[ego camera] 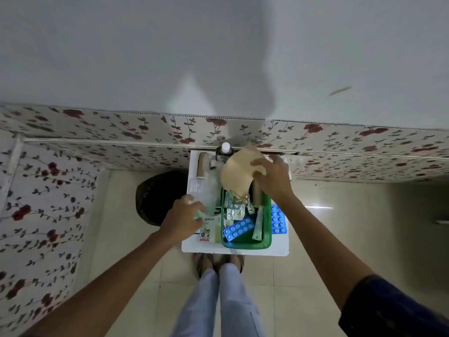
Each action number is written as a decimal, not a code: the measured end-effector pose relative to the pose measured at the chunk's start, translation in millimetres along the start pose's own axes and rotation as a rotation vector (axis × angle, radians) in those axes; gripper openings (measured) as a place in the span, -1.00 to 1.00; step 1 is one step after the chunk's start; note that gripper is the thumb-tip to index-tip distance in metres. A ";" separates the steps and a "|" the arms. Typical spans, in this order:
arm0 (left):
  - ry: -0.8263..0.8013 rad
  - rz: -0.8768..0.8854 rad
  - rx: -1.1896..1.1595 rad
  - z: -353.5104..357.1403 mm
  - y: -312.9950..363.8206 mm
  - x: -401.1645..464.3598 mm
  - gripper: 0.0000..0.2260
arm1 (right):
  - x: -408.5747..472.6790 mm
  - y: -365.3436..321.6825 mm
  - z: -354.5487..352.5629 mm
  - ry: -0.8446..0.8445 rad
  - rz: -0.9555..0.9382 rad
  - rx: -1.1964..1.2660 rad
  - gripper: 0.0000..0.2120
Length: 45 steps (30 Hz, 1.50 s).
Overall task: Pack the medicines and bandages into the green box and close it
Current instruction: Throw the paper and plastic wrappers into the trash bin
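Observation:
The green box point(266, 235) stands open on a small white table point(243, 251). Inside lie a blue pill strip point(238, 229), silver foil strips point(234, 212) and a pale green tube point(258, 224). My right hand point(273, 177) holds a tan paper bag point(239, 172) tilted over the box's far end, and small packets hang from its mouth. My left hand point(182, 221) is closed on a small pale green and white item, left of the box, above a plaster carton point(209, 231). Another blue pill strip point(278, 220) lies right of the box.
At the table's back stand a dark bottle with a white cap point(225, 148) and a brown roll point(202, 164). A dark round bin point(161, 197) sits on the floor to the left. Floral-covered walls run behind and left. My legs and feet are below the table.

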<state>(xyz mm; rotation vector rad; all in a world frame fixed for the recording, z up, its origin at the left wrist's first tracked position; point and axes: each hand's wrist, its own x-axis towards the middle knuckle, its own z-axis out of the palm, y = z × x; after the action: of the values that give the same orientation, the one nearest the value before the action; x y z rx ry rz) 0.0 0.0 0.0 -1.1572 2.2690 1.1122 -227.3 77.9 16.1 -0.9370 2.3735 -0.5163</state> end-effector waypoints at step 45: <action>0.541 -0.457 -1.428 -22.0 -251.6 42.4 -0.82 | 54.0 -128.1 335.7 -0.337 -0.209 -0.298 -0.70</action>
<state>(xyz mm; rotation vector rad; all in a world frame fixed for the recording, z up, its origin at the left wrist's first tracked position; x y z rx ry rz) 176.5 -128.2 -134.1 -2.4940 1.0131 2.4628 5.9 -99.3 -199.0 -1.3018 2.0882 -0.0659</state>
